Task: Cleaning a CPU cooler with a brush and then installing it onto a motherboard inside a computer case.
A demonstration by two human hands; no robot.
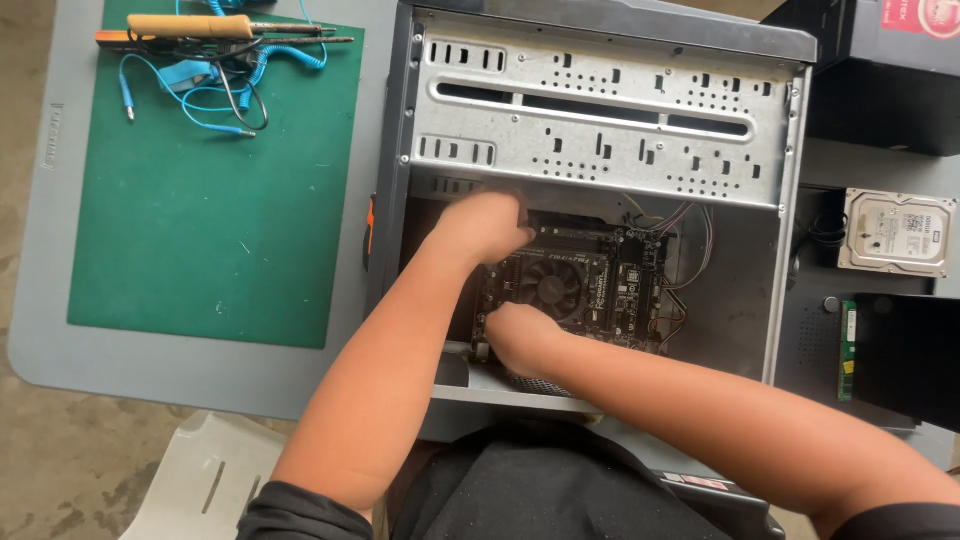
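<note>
- The left hand (485, 228) is curled at the far-left corner of the motherboard (575, 285), fingers bent down onto its edge; whether they pinch the board or only press it, I cannot tell.
- The right hand (520, 335) is closed over the board's near-left corner, just beside the cooler fan (553, 290); its fingertips are tucked under the knuckles, so the grip is hidden.
- The board lies flat in the open computer case (600, 200), below the perforated drive cage (600, 120).
- Risk, as I judge it: both hands work one side of the board, so it could flex or tip if lifted, and a knuckle could scrape the fan.
- The thin wires (680, 225) at the board's right edge look attached; pulling could strain them.
- The case's bare metal lip near the forearms could nick skin.
- Away from the board: a hard drive (897, 232) to the right, a green mat (215, 180) with a soldering iron (200, 27) and blue cable (200, 85) to the left.
- The board's near edge hides under the arms.
</note>
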